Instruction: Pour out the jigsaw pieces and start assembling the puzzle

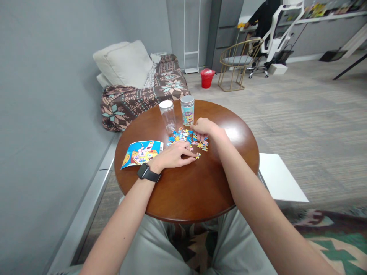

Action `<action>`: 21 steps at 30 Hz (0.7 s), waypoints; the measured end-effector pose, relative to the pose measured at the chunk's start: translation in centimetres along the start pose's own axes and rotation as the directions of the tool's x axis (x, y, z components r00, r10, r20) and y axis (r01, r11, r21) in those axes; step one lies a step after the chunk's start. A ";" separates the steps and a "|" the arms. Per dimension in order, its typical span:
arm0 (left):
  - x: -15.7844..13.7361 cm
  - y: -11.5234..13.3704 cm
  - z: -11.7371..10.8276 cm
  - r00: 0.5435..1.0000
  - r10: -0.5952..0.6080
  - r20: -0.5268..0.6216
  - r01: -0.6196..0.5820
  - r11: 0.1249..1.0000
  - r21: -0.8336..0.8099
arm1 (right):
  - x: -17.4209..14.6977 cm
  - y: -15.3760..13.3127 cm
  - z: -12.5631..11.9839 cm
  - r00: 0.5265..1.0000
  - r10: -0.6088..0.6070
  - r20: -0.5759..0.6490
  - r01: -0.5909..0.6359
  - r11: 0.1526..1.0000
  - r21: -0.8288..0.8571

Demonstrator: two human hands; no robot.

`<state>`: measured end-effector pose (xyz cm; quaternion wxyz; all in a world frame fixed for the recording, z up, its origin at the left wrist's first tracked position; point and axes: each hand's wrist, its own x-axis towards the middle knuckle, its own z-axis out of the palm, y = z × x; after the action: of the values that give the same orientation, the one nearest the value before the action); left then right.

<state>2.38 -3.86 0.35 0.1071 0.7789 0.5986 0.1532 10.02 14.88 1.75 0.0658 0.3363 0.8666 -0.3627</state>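
Observation:
My left hand [178,154], with a black watch [148,173] at its wrist, rests low on the table. Its thumb and index fingertip close on a small puzzle piece [198,156], possibly a few joined pieces. Over the right side of a loose pile of jigsaw pieces [178,136] is my right hand [204,128]. Its index finger is stretched out and the others bend down to the pieces, with nothing visibly held. A picture sheet [142,152] with cartoon figures lies left of my left hand.
Behind the pile stand a clear jar [168,116] with a white lid and a printed jar [187,110] with a silver lid. The round brown table [183,194] is before my lap. Beyond are a red bin [207,78], a gold chair [239,61] and a seated person [263,19].

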 end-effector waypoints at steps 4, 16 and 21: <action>0.1 0.0 -0.1 0.997 -0.069 -0.017 0.070 0.993 0.099 | 0.1 0.1 0.0 1.000 0.000 -0.003 0.000 1.000 0.002; 0.1 0.2 -0.1 0.985 -0.174 -0.017 0.174 0.964 0.203 | 0.5 0.9 -0.4 0.985 -0.085 -0.151 0.070 0.992 -0.103; 0.0 -0.1 0.0 0.983 -0.170 -0.070 0.179 0.971 0.157 | 0.1 1.3 -1.1 0.971 -0.240 0.010 0.239 0.958 -0.158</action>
<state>2.26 -3.86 0.35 0.0392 0.7247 0.6782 0.1155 10.88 16.36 1.71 0.0438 0.2243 0.9272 -0.2966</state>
